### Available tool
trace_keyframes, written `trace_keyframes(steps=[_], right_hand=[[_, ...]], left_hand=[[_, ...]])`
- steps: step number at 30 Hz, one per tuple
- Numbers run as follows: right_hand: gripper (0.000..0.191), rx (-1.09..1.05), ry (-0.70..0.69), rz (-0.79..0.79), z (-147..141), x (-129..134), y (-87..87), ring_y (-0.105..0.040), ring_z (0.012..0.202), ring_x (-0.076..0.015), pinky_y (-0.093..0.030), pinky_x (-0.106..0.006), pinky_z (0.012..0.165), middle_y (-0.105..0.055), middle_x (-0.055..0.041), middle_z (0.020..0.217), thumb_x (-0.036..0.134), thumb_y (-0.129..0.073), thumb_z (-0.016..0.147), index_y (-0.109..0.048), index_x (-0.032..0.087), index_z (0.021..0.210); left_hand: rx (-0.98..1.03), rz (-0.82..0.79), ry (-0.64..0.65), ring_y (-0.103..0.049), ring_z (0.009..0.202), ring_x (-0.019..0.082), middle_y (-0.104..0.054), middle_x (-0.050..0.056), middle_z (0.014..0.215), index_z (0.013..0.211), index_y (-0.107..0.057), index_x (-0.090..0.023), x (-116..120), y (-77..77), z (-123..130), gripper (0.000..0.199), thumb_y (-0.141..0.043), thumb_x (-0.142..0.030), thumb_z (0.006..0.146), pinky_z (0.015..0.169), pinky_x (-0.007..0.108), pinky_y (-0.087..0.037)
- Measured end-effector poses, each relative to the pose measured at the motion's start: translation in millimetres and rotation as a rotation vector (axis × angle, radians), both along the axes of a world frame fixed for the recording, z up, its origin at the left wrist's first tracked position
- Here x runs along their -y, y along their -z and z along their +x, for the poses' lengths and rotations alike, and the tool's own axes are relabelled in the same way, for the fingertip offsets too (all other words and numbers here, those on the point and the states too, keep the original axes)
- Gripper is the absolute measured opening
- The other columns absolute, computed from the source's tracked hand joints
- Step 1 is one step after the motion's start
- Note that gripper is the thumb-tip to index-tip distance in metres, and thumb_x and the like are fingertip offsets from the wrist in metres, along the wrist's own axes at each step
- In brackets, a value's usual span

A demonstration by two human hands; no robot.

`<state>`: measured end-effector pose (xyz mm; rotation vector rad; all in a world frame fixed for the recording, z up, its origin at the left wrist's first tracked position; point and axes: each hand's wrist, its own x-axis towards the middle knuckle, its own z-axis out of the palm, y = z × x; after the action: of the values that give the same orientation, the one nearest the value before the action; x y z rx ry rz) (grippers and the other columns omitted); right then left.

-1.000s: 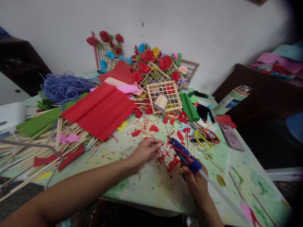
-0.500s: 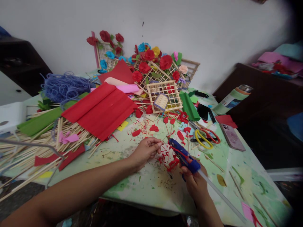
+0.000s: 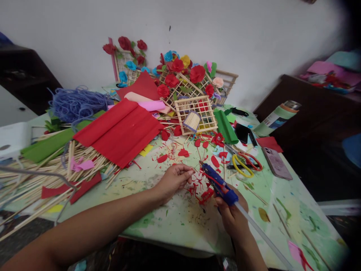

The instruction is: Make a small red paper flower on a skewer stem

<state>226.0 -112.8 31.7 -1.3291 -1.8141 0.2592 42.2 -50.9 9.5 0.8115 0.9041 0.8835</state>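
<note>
In my right hand [image 3: 232, 210] is a blue hot glue gun [image 3: 218, 180], its nozzle pointing up and left and a long glue stick [image 3: 262, 233] trailing from its back end. My left hand [image 3: 177, 178] is closed in a pinch just left of the nozzle. A thin, pale piece seems to show at its fingertips, too small to name. Red paper scraps [image 3: 207, 195] lie on the table beneath the glue gun. Several red paper petals [image 3: 183, 153] are scattered beyond my hands.
Scissors with yellow and red handles [image 3: 242, 169] lie right of the glue gun, near a phone [image 3: 276, 163] and a bottle [image 3: 278, 118]. Red crepe paper [image 3: 121, 131] covers wooden sticks [image 3: 56, 180] at left. Stick lattices [image 3: 196, 113] with paper flowers [image 3: 197, 74] stand at the back.
The glue gun's nozzle has shifted very slightly up, staying close to my left fingertips. My left hand is almost still, in the same pinch.
</note>
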Motion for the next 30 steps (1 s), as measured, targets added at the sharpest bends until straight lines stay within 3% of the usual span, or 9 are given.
trace_keyframes(steps=[8,10,14,16,18,22,26,29,30], right_hand=[[0.031,0.004,-0.088,-0.022,-4,3,0.6,-0.054,0.055,-0.0168,-0.04,-0.028,0.051,-0.057,-0.0023,0.06,0.045,-0.049,0.085,-0.059,0.021,0.068],[0.031,-0.006,-0.056,-0.041,0,5,0.1,-0.052,0.052,-0.0158,-0.039,-0.027,0.05,-0.056,-0.0014,0.059,0.046,-0.048,0.085,-0.058,0.02,0.069],[0.031,0.1,0.256,0.001,31,-8,-2.9,-0.055,0.059,-0.0188,-0.04,-0.029,0.054,-0.061,-0.0038,0.068,0.05,-0.051,0.081,-0.061,0.02,0.08],[0.038,0.316,0.448,0.018,53,-24,-3.4,-0.057,0.071,-0.0242,-0.041,-0.033,0.06,-0.064,-0.0097,0.078,0.053,-0.052,0.078,-0.062,0.017,0.085],[0.039,0.548,0.583,-0.074,73,-43,-1.8,-0.057,0.076,-0.0284,-0.04,-0.035,0.063,-0.063,-0.0129,0.075,0.051,-0.05,0.079,-0.063,0.014,0.085],[0.04,0.774,0.566,-0.254,97,-71,4.5,-0.057,0.074,-0.028,-0.04,-0.036,0.065,-0.064,-0.0128,0.072,0.053,-0.052,0.078,-0.062,0.014,0.077],[0.043,0.879,0.531,-0.248,92,-72,-3.1,-0.057,0.083,-0.0312,-0.04,-0.041,0.076,-0.065,-0.0177,0.081,0.051,-0.053,0.077,-0.063,0.01,0.081],[0.049,0.77,0.619,-0.123,66,-61,-23.0,-0.052,0.099,-0.0394,-0.038,-0.049,0.08,-0.062,-0.0238,0.1,0.052,-0.057,0.074,-0.062,0.008,0.094],[0.048,0.687,0.58,-0.064,53,-57,-29.9,-0.05,0.104,-0.0401,-0.036,-0.051,0.083,-0.06,-0.0234,0.109,0.05,-0.057,0.075,-0.061,0.009,0.1]], left_hand=[[-0.005,0.007,-0.016,-0.028,0.039,0.001,-0.052,-0.004,0.055,0.085,-0.058,-0.013,0,1.4,0,0.033,-0.07,-0.04,0.07,0.041,0.018,-0.016],[0.019,-0.003,-0.016,-0.027,0.039,0.001,-0.052,-0.004,0.055,0.085,-0.057,-0.013,0,0.8,0,0.031,-0.069,-0.038,0.071,0.041,0.017,-0.015],[0.081,-0.042,-0.017,-0.028,0.04,0.0,-0.053,-0.003,0.057,0.084,-0.056,-0.012,-1,-1.7,-2,0.029,-0.07,-0.034,0.071,0.04,0.016,-0.014],[0.119,-0.075,-0.017,-0.028,0.04,0.0,-0.052,-0.003,0.057,0.083,-0.056,-0.012,-2,-3.4,-3,0.028,-0.071,-0.032,0.07,0.04,0.015,-0.014],[0.162,-0.103,-0.007,-0.028,0.04,-0.001,-0.052,-0.003,0.057,0.083,-0.056,-0.012,-2,-5.1,-3,0.029,-0.072,-0.031,0.069,0.039,0.015,-0.013],[0.225,-0.111,0.011,-0.027,0.04,-0.001,-0.052,-0.003,0.057,0.083,-0.056,-0.011,-2,-7.5,-4,0.029,-0.074,-0.03,0.068,0.038,0.014,-0.012],[0.25,-0.105,0.01,-0.028,0.039,-0.001,-0.053,-0.003,0.056,0.082,-0.056,-0.011,-3,-8.6,-5,0.029,-0.074,-0.029,0.068,0.038,0.013,-0.012],[0.261,-0.094,0.016,-0.028,0.039,-0.001,-0.055,-0.002,0.058,0.082,-0.056,-0.012,-3,-9.8,-7,0.028,-0.073,-0.029,0.069,0.038,0.014,-0.013],[0.266,-0.081,0.014,-0.028,0.039,-0.001,-0.056,-0.001,0.061,0.081,-0.056,-0.012,-3,-10.4,-7,0.027,-0.073,-0.03,0.07,0.038,0.014,-0.013]])
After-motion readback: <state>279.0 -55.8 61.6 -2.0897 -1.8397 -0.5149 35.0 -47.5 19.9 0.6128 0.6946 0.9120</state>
